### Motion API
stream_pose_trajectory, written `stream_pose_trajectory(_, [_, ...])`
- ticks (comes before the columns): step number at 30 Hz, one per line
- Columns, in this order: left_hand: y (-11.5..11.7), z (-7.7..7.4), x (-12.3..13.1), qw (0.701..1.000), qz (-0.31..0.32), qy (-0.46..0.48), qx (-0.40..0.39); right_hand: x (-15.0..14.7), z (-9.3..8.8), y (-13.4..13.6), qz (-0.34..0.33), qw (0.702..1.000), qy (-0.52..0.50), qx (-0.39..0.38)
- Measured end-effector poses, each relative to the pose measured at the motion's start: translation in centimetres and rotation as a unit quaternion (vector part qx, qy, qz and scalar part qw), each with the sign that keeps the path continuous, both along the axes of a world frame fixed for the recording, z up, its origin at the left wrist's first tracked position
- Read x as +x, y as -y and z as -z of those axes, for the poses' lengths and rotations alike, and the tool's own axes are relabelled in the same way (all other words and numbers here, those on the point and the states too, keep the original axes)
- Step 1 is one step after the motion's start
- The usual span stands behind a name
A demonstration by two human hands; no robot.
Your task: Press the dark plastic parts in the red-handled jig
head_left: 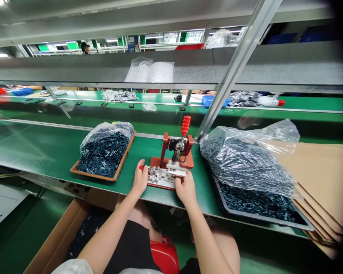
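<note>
The **left hand** (139,179) and **right hand** (185,189) are working apart, one on each side of a steel fixture plate (157,178), neither clamped together with the other. The left hand is curling around the plate's left end, with a small red tip (141,167) poking out beside its fingers; what that tip belongs to is hidden. The right hand is pressing on the near edge of a **red-painted metal hand press** (177,152), just below its upright ribbed red lever handle (185,125).

The press is standing on a smooth green bench top (31,148), close to its near edge. To the left, a shallow brown tray (103,176) is holding a crinkled clear plastic bag of slender dark blue parts (104,148). To the right, a larger, glossy bag of similar parts (246,160) is bulging over a grey metal tray (260,217), beside a stack of flat tan cardboard sheets (317,179). Narrow strips of green bench are showing between the press and both trays. Below the bench edge, an open cardboard box (60,236) and a red seat (165,255) are sitting near the person's legs.
</note>
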State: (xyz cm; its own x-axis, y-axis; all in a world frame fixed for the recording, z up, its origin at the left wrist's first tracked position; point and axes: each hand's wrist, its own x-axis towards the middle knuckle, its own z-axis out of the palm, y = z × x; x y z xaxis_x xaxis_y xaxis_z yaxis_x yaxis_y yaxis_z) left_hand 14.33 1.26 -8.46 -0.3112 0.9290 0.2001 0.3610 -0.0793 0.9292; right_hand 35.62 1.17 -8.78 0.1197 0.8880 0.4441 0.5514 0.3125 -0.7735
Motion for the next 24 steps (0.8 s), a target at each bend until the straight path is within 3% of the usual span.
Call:
stream_pose_trajectory(3, [5.6,0.8,0.9,0.996,-0.055,-0.040,0.057,-1.1,-0.3,4.0,-0.011,1.000,0.007,0.017])
stream_pose_trajectory(6, [11.4,1.7,2.1,0.994,0.051,0.077,-0.066,-3.8,-0.1,8.7,-0.133,0.991,0.003,-0.011])
stream_pose_trajectory(9, [14.8,3.0,0.9,0.953,0.126,0.194,-0.194,-5.8,-0.1,11.7,-0.294,0.952,0.022,-0.079])
stream_pose_trajectory(12, [16.5,5.1,-4.9,0.960,0.077,0.128,-0.237,-4.0,-0.4,11.9,-0.335,0.936,0.043,-0.104])
stream_pose_trajectory(14, [17.5,6.4,-10.5,0.958,0.038,-0.004,-0.285,-0.4,-0.8,10.7,-0.265,0.960,0.053,-0.072])
stream_pose_trajectory(16, [18.5,6.7,-15.9,0.909,0.046,-0.170,-0.379,4.6,-1.5,9.0,-0.149,0.986,0.067,-0.013])
stream_pose_trajectory(18, [18.7,5.4,-19.4,0.871,0.061,-0.287,-0.395,10.1,-2.2,7.4,-0.027,0.995,0.093,0.022])
stream_pose_trajectory(20, [17.4,2.6,-20.6,0.887,0.065,-0.341,-0.304,15.2,-2.9,6.0,0.056,0.989,0.137,0.001])
stream_pose_trajectory(22, [14.4,-1.0,-20.1,0.913,0.047,-0.371,-0.160,19.1,-3.4,4.7,0.086,0.977,0.192,-0.037])
stream_pose_trajectory(24, [10.0,-4.4,-19.4,0.910,0.011,-0.410,-0.054,21.4,-3.7,3.3,0.090,0.965,0.237,-0.071])
